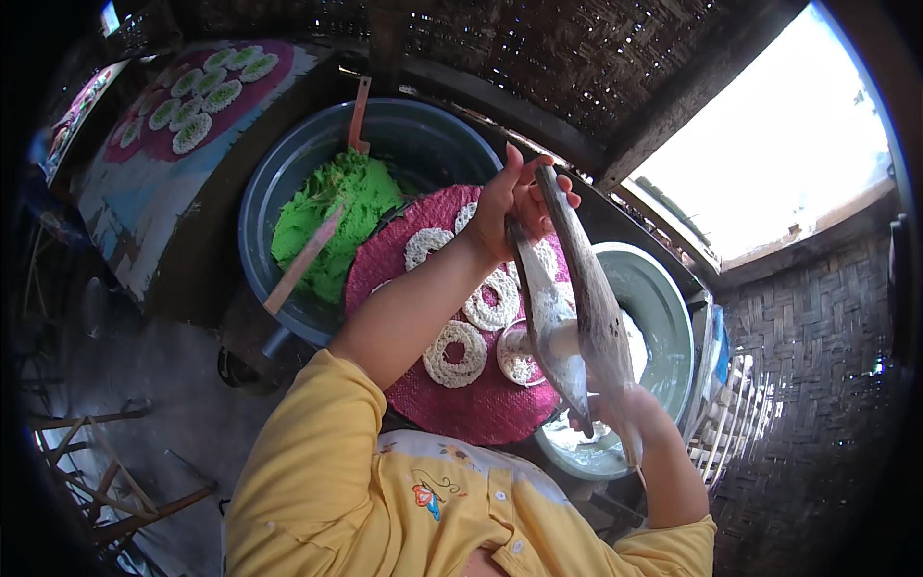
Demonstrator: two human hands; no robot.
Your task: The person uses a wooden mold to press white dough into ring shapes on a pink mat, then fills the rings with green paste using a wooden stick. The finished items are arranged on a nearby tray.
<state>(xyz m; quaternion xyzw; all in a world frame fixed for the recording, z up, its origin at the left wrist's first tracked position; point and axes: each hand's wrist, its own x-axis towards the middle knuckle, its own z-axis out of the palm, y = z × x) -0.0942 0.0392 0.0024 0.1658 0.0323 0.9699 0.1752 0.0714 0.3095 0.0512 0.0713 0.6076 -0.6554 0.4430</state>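
Observation:
A wooden hand press (598, 298) with two long, weathered handles and a pale cylinder between them is held over the right side of a round magenta woven mat (433, 409). My left hand (524, 204) grips its far end, fingers wrapped round the handles and thumb raised. At the near end my right hand (615, 406) is closed round the handles, partly hidden by them. Several white rings of stringy dough (455, 354) lie on the mat. Beside the press cylinder sits a small round white-rimmed piece (520, 352) with dough strands in it.
Left of the mat, a dark blue tub (260, 216) holds a bright green mass (351, 192) and a wooden spatula (306, 260). A pale green basin (673, 308) with white dough stands right. Back left, a table (120, 216) carries green-topped rings (192, 133). Woven walls enclose the right side.

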